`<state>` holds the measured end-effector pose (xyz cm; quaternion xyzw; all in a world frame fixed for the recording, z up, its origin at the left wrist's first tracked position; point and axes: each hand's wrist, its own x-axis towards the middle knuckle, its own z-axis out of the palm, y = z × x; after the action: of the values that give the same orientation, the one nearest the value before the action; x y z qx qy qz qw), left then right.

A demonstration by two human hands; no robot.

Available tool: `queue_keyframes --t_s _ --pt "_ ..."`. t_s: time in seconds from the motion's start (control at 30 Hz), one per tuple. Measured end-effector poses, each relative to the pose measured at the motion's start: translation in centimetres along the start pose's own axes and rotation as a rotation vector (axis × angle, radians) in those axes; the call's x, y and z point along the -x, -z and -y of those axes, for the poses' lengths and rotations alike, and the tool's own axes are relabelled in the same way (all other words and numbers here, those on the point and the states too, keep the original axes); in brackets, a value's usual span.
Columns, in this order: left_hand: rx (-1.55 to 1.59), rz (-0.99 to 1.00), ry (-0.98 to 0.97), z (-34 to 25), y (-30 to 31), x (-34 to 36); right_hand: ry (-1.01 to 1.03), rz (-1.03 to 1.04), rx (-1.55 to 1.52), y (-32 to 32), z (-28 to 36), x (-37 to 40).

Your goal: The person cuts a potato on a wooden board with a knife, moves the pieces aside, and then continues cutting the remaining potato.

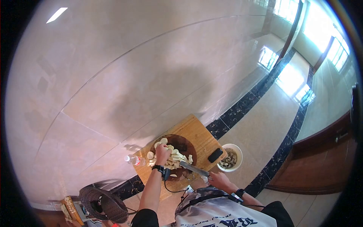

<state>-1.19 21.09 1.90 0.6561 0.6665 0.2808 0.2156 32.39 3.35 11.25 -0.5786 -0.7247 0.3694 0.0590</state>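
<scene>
A round dark chopping board [184, 142] lies on a wooden table, with a heap of pale cut slices and sticks [174, 159] spread over it. My left hand [163, 154] is on the heap, its fingers bent round some pale slices at the far side; the fingertips are partly hidden. Near the board's close edge, my right hand [222, 181] grips the handle of a knife [194, 168]. Its broad blade points left and its tip is beside the cut pieces. What kind of food the pieces are cannot be made out.
The wooden table [196, 126] stands against a tiled wall. A black phone-like object [215, 155] lies on its right side, and a clear plastic bottle [135, 160] is at its left edge. A white bucket [239, 155] holding dark pieces sits right. A woven hat-like object [113, 206] is lower left.
</scene>
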Motion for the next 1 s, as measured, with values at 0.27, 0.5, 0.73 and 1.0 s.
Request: queue_keyframes --t_s 0.27,0.5,0.73,1.0 --pt "0.042 -0.011 0.019 0.0 0.6 0.2 0.005 -0.013 0.015 -0.9 -0.6 -0.3" --pt "0.052 -0.023 0.004 0.8 0.5 0.3 0.021 -0.017 0.003 -1.0 -0.6 -0.3" --pt "0.061 -0.003 0.004 1.4 0.5 0.2 0.015 0.000 0.003 -1.2 -0.5 -0.6" --pt "0.058 0.014 0.007 0.5 1.4 0.2 0.017 0.016 0.000 -0.9 0.3 -0.8"
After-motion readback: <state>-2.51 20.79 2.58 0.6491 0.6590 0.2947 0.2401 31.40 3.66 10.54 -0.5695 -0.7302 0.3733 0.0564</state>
